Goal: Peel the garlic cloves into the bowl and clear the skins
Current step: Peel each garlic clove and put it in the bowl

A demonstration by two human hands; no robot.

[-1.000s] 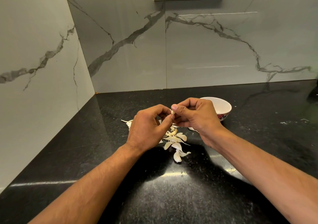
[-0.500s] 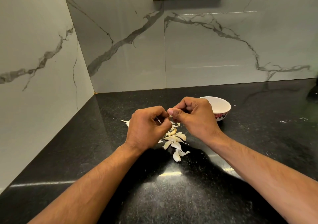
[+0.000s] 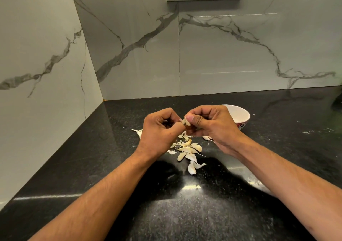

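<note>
Head view: we hold one garlic clove point(image 3: 186, 121) up between both hands, above the loose pile of cloves and skins point(image 3: 188, 148) on the black counter point(image 3: 203, 213). We judge the height lets torn skin drop onto that pile. Bowl point(image 3: 240, 116) sits just right and far of our right hand point(image 3: 211, 124), close for dropping the peeled clove; its contents are hidden. Right hand is curled tight, thumb and forefinger pinching the clove. Left hand point(image 3: 161, 129) is also curled, thumb and fingertips nipping at the clove's near-left side, likely on a flap of skin. Peeling is mid-way; several cloves wait on the counter.
</note>
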